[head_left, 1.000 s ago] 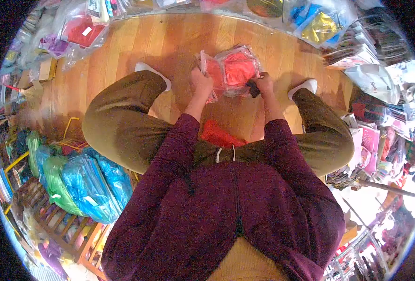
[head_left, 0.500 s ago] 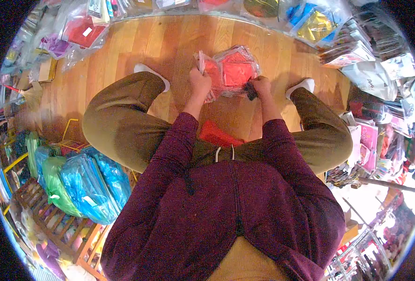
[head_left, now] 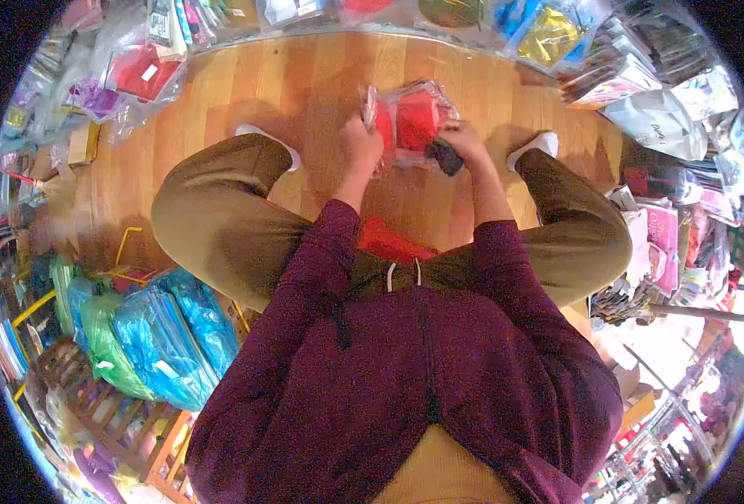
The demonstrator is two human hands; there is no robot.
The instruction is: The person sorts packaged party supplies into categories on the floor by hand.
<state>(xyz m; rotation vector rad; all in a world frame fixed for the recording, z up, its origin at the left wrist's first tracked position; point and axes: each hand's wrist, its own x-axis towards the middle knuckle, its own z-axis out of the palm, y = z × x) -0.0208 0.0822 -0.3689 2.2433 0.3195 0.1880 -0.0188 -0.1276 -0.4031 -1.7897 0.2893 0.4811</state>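
Observation:
Clear plastic packets with red contents (head_left: 416, 116) are held above the wooden floor, between my two hands. My left hand (head_left: 362, 143) is closed on the left edge of the packets. My right hand (head_left: 464, 141) is closed round a dark, crumpled item (head_left: 446, 156) at the lower right corner of the packets; what the item is cannot be made out. On the floor between my legs lies a red piece (head_left: 393, 240), partly hidden by my trousers.
Packaged goods (head_left: 548, 35) line the far edge of the floor (head_left: 262, 67). Blue plastic-wrapped stacks (head_left: 157, 332) and a green bag (head_left: 110, 336) lie at the lower left near a wooden rack (head_left: 107, 413). Piled packages (head_left: 662, 244) stand at the right.
My right hand has moved slightly left and up over the packets, and more of the dark item shows below it. The packets have tilted a little.

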